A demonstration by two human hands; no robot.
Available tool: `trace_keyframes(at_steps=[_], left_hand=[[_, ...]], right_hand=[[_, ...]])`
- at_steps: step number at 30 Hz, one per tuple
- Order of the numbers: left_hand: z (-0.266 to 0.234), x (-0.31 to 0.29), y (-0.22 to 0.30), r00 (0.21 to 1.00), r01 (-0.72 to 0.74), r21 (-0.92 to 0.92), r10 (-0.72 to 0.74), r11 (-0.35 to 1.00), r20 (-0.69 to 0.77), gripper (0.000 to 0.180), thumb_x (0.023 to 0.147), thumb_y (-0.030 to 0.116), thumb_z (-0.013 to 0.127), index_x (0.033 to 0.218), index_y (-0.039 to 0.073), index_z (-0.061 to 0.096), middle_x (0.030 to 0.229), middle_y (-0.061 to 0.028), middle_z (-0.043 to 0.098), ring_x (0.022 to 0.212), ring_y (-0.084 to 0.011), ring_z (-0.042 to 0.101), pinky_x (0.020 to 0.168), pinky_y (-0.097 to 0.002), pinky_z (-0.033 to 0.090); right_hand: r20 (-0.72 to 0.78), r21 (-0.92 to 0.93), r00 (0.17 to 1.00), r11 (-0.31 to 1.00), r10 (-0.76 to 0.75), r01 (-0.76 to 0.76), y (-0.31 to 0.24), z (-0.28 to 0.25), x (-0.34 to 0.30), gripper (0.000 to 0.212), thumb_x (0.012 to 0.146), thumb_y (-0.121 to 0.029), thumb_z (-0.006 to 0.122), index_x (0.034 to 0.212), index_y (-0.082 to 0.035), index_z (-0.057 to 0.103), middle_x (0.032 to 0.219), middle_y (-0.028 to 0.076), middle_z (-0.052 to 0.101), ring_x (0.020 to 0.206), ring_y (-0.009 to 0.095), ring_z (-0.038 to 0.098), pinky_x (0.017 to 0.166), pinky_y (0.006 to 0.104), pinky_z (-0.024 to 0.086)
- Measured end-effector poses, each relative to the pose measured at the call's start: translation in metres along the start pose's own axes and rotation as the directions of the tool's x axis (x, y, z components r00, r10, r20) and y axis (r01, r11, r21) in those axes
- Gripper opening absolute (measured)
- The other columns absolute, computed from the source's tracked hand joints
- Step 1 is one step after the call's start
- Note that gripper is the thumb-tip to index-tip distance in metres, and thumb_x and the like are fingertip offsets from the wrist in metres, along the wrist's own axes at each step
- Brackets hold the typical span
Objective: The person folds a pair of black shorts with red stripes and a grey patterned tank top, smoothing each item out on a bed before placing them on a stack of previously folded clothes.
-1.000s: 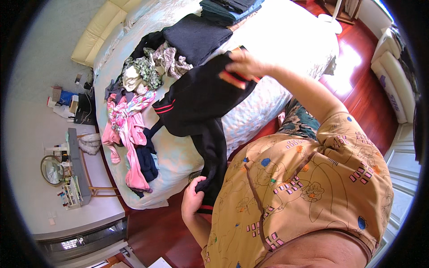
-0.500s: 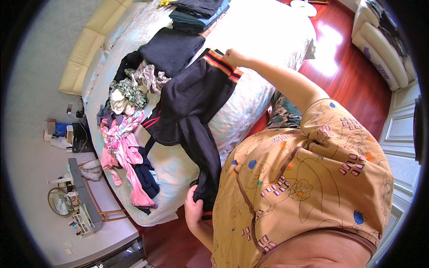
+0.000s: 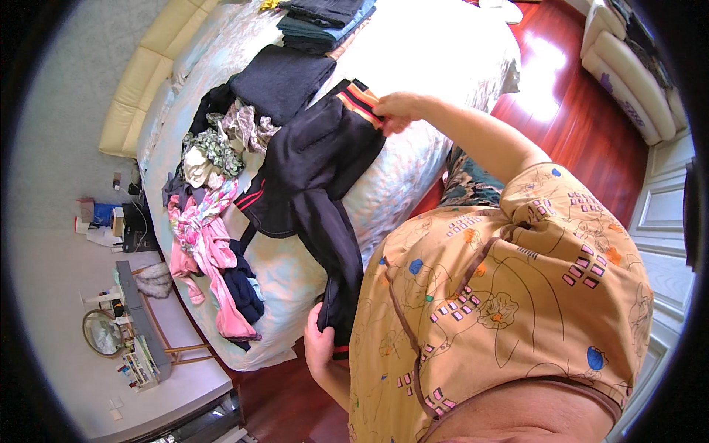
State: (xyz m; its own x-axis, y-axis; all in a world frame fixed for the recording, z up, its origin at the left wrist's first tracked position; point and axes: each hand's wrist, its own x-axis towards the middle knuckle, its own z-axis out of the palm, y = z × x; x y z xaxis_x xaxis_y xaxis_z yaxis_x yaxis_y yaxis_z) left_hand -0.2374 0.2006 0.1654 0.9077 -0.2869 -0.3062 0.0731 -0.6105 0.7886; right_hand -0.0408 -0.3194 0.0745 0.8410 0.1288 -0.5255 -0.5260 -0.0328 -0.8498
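Note:
A black jacket (image 3: 303,173) with red, black and yellow striped ribbed bands is spread over the near side of the bed. My right hand (image 3: 399,111) is closed on the edge of its wide striped hem, at the end farther from me. Lower left, my left hand (image 3: 319,342) grips the end of a sleeve, close to its red-striped cuff (image 3: 340,353). Between the two hands the sleeve hangs over the bed's edge. Left of the jacket, a pink garment (image 3: 214,244) and patterned cloths (image 3: 214,151) lie in a loose heap.
Behind the jacket sits a folded dark garment (image 3: 284,81), with a stack of folded trousers (image 3: 325,26) beyond it. The bed (image 3: 436,52) has a pale patterned cover. A grey dressing table (image 3: 140,317) stands at left, a cream sofa (image 3: 624,81) at far right.
My right hand has shifted slightly along the striped hem, turning so that more fingers show, and the hem has drawn in a little. My left hand keeps its hold on the sleeve.

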Motion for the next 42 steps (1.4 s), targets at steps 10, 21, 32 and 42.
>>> trace_keyframes(at_steps=[10, 21, 32, 42], left_hand=[[-0.001, 0.002, -0.004, 0.999, -0.042, -0.049, 0.042, 0.998, -0.012, 0.058, 0.067, -0.007, 0.040, 0.123, -0.003, 0.057, 0.104, -0.0103, 0.064, 0.098, -0.0183, 0.059, 0.094, -0.0274, 0.044], [0.000, 0.005, -0.007, 1.000, -0.021, -0.112, 0.021, 0.993, -0.003, 0.057, 0.068, -0.006, 0.040, 0.122, -0.004, 0.056, 0.105, -0.0111, 0.064, 0.098, -0.0202, 0.059, 0.095, -0.0291, 0.044], [0.004, 0.000, 0.000, 0.998, -0.042, -0.055, 0.039, 0.998, -0.048, 0.057, 0.068, -0.005, 0.041, 0.123, -0.003, 0.056, 0.105, -0.0113, 0.064, 0.099, -0.0212, 0.059, 0.096, -0.0298, 0.044], [-0.016, 0.001, 0.002, 0.964, -0.175, -0.584, 0.018, 0.792, -0.265, 0.069, 0.065, -0.002, 0.045, 0.134, -0.004, 0.047, 0.125, -0.0139, 0.057, 0.116, -0.0257, 0.055, 0.106, -0.0352, 0.039]], right_hand=[[-0.152, -0.624, 0.629, 0.568, -0.762, 0.537, -0.154, 0.053, 0.013, 0.019, 0.080, -0.023, 0.061, 0.089, -0.008, 0.070, 0.075, 0.013, 0.069, 0.067, 0.024, 0.069, 0.066, 0.0380, 0.056], [-0.313, -0.205, 0.924, 0.966, -0.219, 0.160, -0.001, -0.006, 0.038, 0.055, 0.084, -0.024, 0.066, 0.133, -0.006, 0.049, 0.120, 0.011, 0.061, 0.106, 0.023, 0.061, 0.080, 0.0337, 0.054], [-0.378, -0.316, 0.900, 0.944, -0.216, 0.094, 0.009, 0.013, -0.005, 0.067, 0.079, -0.026, 0.071, 0.139, -0.006, 0.048, 0.119, 0.012, 0.063, 0.109, 0.024, 0.058, 0.092, 0.0359, 0.048], [-0.080, -0.354, 0.968, 0.915, -0.238, 0.196, -0.019, 0.012, -0.010, 0.032, 0.089, -0.040, 0.068, 0.114, -0.019, 0.066, 0.077, -0.001, 0.059, 0.063, 0.011, 0.053, 0.054, 0.0280, 0.043]])
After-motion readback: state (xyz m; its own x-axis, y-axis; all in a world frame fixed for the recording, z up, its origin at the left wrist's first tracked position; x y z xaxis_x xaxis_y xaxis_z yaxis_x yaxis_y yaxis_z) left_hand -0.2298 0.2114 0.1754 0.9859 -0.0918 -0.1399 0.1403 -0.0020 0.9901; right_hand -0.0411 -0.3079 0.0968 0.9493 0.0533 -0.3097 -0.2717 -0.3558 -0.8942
